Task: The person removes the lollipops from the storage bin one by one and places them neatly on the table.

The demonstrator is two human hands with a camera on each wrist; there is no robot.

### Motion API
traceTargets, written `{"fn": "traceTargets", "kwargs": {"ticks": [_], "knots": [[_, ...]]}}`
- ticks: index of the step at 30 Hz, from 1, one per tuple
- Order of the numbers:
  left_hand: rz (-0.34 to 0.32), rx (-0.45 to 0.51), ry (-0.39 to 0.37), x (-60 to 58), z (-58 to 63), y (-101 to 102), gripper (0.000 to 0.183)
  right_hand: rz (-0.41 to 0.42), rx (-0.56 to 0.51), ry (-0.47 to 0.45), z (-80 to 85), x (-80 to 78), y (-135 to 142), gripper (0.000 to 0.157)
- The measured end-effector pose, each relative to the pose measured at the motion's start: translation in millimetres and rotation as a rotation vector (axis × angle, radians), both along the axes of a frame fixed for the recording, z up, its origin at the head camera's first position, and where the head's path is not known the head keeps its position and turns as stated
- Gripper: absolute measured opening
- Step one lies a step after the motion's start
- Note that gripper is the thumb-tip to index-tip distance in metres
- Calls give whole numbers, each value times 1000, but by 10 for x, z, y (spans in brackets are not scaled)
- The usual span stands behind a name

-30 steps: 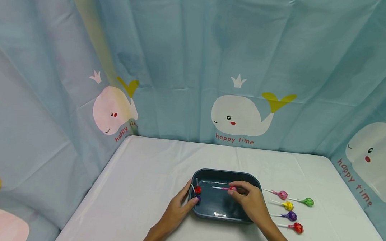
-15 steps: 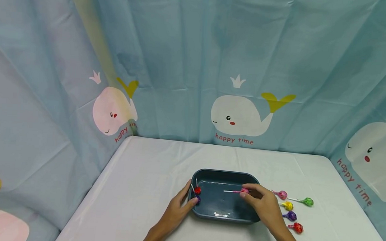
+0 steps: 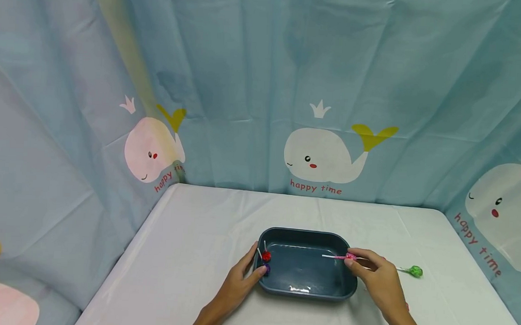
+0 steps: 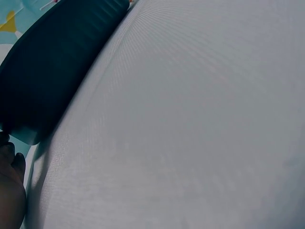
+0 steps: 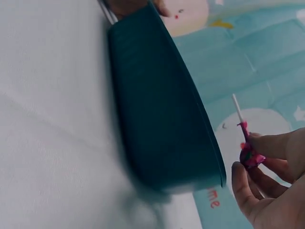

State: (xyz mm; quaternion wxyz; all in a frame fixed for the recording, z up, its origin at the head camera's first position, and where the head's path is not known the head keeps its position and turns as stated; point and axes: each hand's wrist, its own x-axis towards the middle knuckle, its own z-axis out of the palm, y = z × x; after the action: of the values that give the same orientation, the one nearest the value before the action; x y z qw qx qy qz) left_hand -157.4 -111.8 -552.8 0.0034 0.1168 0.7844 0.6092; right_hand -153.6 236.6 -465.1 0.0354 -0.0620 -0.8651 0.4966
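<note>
A dark blue-green rectangular tray (image 3: pixel 303 276) stands on the white-covered table. My left hand (image 3: pixel 237 283) grips its left end, the thumb over the rim and the fingers along the outside. Inside that end lie a red lollipop (image 3: pixel 267 256) and a purple lollipop (image 3: pixel 267 268), the purple one by my thumb tip. My right hand (image 3: pixel 379 281) pinches a pink lollipop (image 3: pixel 350 256) by its wrapped head at the tray's right rim, its white stick pointing left over the tray. The right wrist view shows this pink lollipop (image 5: pixel 248 155) held up beside the tray wall (image 5: pixel 157 105).
Right of the tray, a green lollipop (image 3: pixel 416 271) lies on the table. A bit of red (image 3: pixel 407 307) shows beside my right wrist; my hand hides what else lies there. A blue curtain (image 3: pixel 255 84) with printed whales hangs behind and at both sides.
My right hand has moved rightward with the pink lollipop, from above the tray's middle to its right rim, covering several lollipops on the table. My left hand and the tray have stayed put.
</note>
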Motion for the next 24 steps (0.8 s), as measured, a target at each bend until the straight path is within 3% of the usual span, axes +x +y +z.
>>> {"fn": "traceTargets", "kwargs": {"ticks": [13,24], "knots": [[3,3,4,9,-1,5,71,-94,7,-51,-59,72,317,50],[-1,34,-19,3,1,2,72,-183,118,-120,-122,112,555,49]]}}
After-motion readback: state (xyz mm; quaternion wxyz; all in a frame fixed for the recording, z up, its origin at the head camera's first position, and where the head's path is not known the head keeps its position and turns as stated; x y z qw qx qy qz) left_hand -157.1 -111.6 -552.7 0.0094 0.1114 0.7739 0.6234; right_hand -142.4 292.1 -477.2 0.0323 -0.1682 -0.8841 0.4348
